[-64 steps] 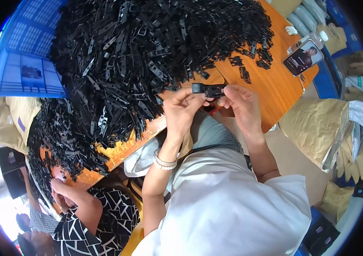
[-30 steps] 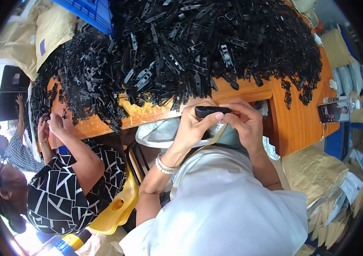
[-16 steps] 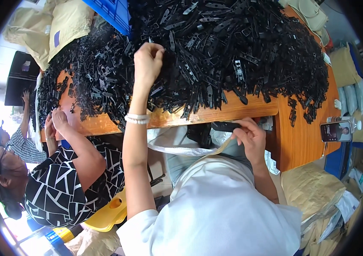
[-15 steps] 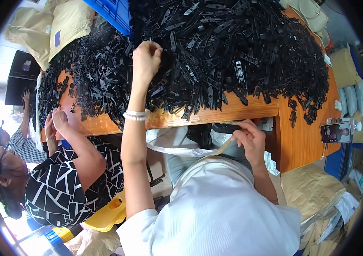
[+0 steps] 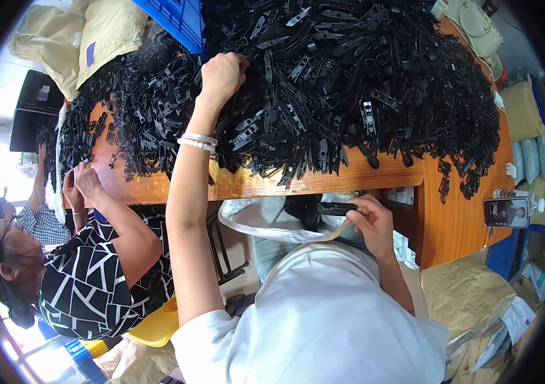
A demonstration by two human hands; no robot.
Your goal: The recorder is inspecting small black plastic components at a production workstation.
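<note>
A large heap of small, long black clip-like parts (image 5: 324,96) covers much of the wooden table. My left hand (image 5: 222,77) reaches over the heap near its middle left, fingers curled closed. Whatever they may hold is hidden behind the hand. At the table's front edge, above my lap, my right hand (image 5: 374,223) pinches a long black clip-like part (image 5: 338,208) by one end. Below that part, a white plastic bag (image 5: 247,221) lies open across my lap with more black pieces (image 5: 303,211) in it.
A blue crate (image 5: 173,22) stands at the heap's back left, beside tan sacks (image 5: 112,45). On my left a co-worker (image 5: 87,281) handles small parts at the table (image 5: 455,211). A phone (image 5: 506,212) stands at the right edge; paper sacks (image 5: 468,291) lie below it.
My left hand has turned, its fingers now more hidden, while the forearm has swung slightly left. My right hand still holds the black part, now lower in view. The whole view has shifted slightly.
</note>
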